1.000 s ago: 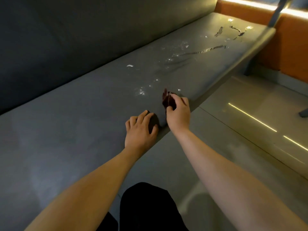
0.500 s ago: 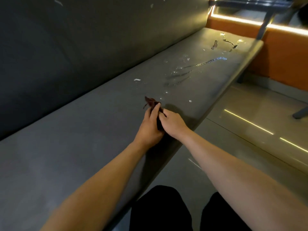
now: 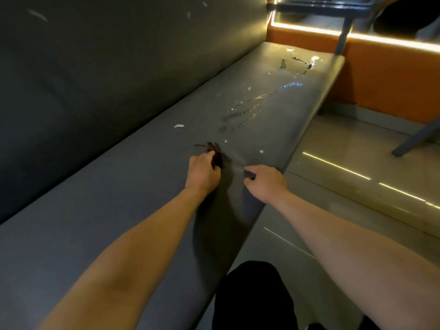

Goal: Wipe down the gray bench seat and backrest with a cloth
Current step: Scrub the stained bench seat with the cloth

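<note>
The dark gray backrest (image 3: 95, 79) rises on the left, with the gray bench seat (image 3: 119, 222) running along its foot. The left hand (image 3: 203, 172) rests on the seat with its fingers curled round a bunched dark cloth (image 3: 216, 155), which touches the seat just ahead of the knuckles. Beyond it, wet streaks (image 3: 250, 110) glisten on the seat. Just beside it, the right hand (image 3: 266, 182) lies near the seat's front edge, fingers loosely bent and holding nothing. Further right lies the pale floor (image 3: 345, 186)
</note>
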`<state>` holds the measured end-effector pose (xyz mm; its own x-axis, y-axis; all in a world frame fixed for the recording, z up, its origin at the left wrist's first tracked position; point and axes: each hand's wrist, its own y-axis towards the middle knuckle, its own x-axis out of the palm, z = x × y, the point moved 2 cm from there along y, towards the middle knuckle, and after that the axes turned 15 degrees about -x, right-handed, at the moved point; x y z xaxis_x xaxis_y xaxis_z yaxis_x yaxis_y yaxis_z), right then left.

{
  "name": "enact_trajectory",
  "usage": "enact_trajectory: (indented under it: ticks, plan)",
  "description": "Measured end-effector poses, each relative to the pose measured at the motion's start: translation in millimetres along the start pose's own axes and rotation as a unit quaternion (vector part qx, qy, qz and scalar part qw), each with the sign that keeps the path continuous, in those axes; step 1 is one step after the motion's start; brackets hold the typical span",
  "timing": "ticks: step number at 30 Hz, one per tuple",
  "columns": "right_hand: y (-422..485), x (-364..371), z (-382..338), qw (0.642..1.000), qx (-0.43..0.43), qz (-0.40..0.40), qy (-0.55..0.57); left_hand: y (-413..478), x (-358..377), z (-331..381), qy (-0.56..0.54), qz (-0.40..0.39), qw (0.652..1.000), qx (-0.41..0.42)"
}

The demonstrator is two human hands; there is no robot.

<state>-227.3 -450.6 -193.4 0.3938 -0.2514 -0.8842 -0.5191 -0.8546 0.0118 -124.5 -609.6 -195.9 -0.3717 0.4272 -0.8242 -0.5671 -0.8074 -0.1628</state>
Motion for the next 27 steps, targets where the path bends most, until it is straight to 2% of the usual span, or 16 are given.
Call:
enact_trajectory:
  ticks: [4, 8, 10, 13, 16, 21, 23, 25, 27]
  plan:
    - [9.7, -3.4, 19.4, 0.999, 0.008, 0.007, 0.039, -29.4, 42.3, 35.2, -0.005, -0.020, 0.994, 0.108]
    - [8.0, 4.8, 24.4, 0.998, -0.011, 0.054, 0.043, -21.5, 44.6, 28.0, 0.032, 0.017, 0.986, 0.164]
    - [6.2, 10.0, 19.2, 0.997, -0.024, 0.073, 0.032, -4.5, 31.1, 16.2, 0.049, 0.058, 0.986, 0.150]
    - [8.8, 11.0, 19.9, 0.996, -0.029, 0.080, 0.027, 26.9, 8.2, -9.9, 0.046, 0.115, 0.991, 0.041]
    - [9.9, 11.2, 22.9, 0.994, -0.029, 0.095, 0.035, 28.4, 11.7, -8.7, 0.016, 0.105, 0.994, -0.019]
    - [-0.4, 19.8, 24.3, 0.988, -0.048, 0.127, 0.079, -4.7, 46.5, 34.9, -0.011, 0.067, 0.996, 0.050]
    - [-12.1, 22.5, 32.5, 0.984, -0.051, 0.165, 0.035, -18.1, 57.2, 45.6, -0.005, 0.056, 0.994, 0.091]
    - [-22.7, 18.4, 47.1, 0.978, 0.014, 0.206, 0.012, -28.7, 64.2, 50.8, -0.008, 0.044, 0.992, 0.120]
    - [-28.6, 16.3, 60.0, 0.973, 0.075, 0.209, 0.057, -32.2, 65.1, 51.2, -0.007, 0.025, 0.988, 0.155]
